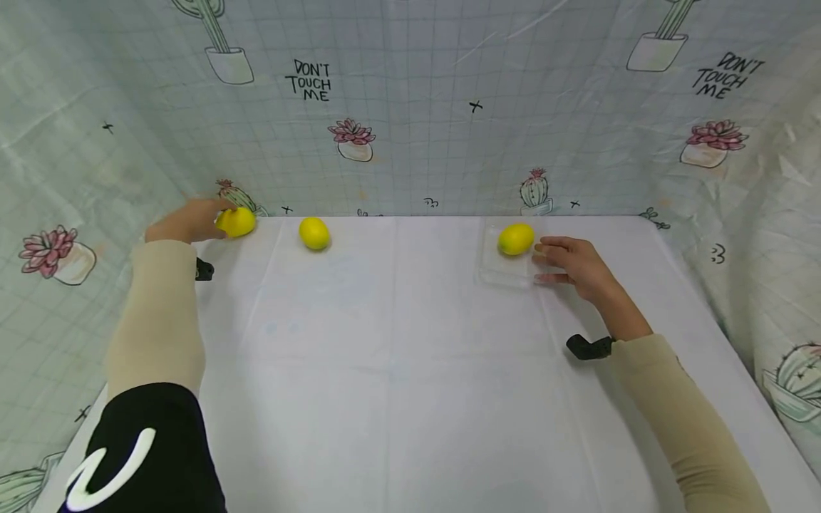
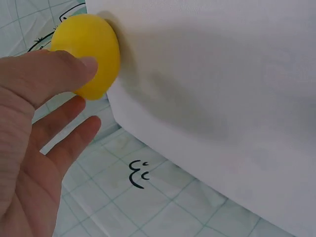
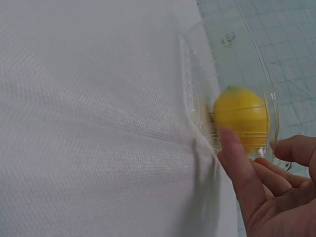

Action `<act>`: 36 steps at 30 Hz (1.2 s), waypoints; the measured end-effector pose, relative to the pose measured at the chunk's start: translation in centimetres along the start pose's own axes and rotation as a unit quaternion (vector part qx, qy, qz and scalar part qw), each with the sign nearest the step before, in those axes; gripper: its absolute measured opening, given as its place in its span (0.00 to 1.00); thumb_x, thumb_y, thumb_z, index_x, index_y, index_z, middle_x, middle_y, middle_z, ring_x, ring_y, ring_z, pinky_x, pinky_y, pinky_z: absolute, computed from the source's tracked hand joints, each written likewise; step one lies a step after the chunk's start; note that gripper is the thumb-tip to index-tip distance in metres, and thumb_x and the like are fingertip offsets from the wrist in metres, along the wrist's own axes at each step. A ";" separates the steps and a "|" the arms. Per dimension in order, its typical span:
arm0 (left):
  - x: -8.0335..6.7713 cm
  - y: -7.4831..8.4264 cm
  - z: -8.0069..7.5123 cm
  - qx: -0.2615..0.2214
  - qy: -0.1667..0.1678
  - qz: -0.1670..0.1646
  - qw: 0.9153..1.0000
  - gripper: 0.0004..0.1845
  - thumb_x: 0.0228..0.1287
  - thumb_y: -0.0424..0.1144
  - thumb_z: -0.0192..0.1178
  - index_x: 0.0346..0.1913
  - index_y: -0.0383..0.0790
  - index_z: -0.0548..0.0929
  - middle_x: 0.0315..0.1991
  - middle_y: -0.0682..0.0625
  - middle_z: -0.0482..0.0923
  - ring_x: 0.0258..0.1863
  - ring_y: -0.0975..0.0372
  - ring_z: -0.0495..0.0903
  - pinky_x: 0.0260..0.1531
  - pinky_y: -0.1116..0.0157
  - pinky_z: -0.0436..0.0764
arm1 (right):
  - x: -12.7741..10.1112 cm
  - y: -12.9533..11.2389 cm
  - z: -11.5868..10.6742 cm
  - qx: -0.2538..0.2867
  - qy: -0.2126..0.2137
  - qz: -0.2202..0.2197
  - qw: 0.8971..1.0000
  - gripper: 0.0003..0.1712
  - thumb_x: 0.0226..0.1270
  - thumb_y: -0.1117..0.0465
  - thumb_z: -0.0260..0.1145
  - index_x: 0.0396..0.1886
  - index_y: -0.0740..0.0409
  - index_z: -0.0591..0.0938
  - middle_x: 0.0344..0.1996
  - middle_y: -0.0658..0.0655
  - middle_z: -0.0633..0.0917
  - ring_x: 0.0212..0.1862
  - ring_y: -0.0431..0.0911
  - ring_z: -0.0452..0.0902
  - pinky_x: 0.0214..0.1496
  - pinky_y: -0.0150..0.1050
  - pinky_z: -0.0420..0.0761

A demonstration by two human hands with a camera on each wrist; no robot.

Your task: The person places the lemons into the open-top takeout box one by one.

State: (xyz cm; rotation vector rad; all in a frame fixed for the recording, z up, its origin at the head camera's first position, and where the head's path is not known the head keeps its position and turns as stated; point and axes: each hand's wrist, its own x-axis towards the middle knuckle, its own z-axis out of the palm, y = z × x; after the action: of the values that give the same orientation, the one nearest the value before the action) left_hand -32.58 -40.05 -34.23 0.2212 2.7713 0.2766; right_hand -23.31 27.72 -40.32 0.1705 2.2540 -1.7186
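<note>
We wear long, close-fitting beige sleeves on both arms, each ending at the wrist just behind the hand. Behind our left hand (image 1: pixel 192 219) a small black mount sits under the sleeve's cuff; behind our right hand (image 1: pixel 574 263) a similar black mount juts out sideways at the wrist. Further back from the left hand, a black garment with a curved white marking covers the upper arm.

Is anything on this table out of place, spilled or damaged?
Nothing stands out. One lemon sits in the clear tray by the right hand, one lies loose on the cloth, and the left hand holds a third.
</note>
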 end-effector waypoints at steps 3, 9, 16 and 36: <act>0.2 -0.1 0.1 -0.014 -0.009 0.004 1.000 0.31 0.68 0.24 0.56 0.74 0.34 0.64 0.66 0.23 0.64 0.60 0.32 0.68 0.57 0.32 0.73 | 0.0 -0.1 0.1 -0.001 -0.002 0.000 1.000 0.34 0.83 0.57 0.51 0.80 0.66 0.55 0.77 0.66 0.62 0.75 0.58 0.63 0.51 0.34 0.85; 0.5 0.3 -0.3 0.011 -0.006 0.031 0.999 0.25 0.71 0.25 0.58 0.69 0.35 0.71 0.61 0.25 0.69 0.57 0.34 0.71 0.54 0.35 0.76 | 0.0 -0.1 0.2 0.003 -0.004 -0.003 1.000 0.34 0.83 0.57 0.52 0.80 0.66 0.55 0.77 0.67 0.62 0.75 0.58 0.63 0.51 0.34 0.86; 0.1 1.2 -0.8 0.014 -0.002 0.044 0.999 0.17 0.68 0.32 0.66 0.57 0.33 0.78 0.62 0.29 0.72 0.58 0.36 0.72 0.56 0.35 0.74 | 0.0 -0.1 0.3 -0.003 -0.008 -0.010 1.000 0.34 0.83 0.57 0.51 0.80 0.66 0.55 0.77 0.67 0.62 0.74 0.59 0.64 0.51 0.35 0.86; 1.3 2.9 0.4 0.036 -0.079 0.090 0.992 0.25 0.55 0.31 0.76 0.54 0.38 0.77 0.61 0.32 0.75 0.59 0.38 0.74 0.56 0.36 0.76 | 0.4 0.1 0.2 0.000 -0.017 -0.015 1.000 0.34 0.84 0.56 0.50 0.81 0.64 0.54 0.77 0.67 0.61 0.74 0.60 0.64 0.54 0.37 0.85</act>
State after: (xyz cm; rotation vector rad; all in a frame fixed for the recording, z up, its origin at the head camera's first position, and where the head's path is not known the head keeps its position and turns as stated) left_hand -33.35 -36.95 -34.39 0.4919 2.6100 0.1939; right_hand -23.59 27.47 -40.56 0.1073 2.2441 -1.7229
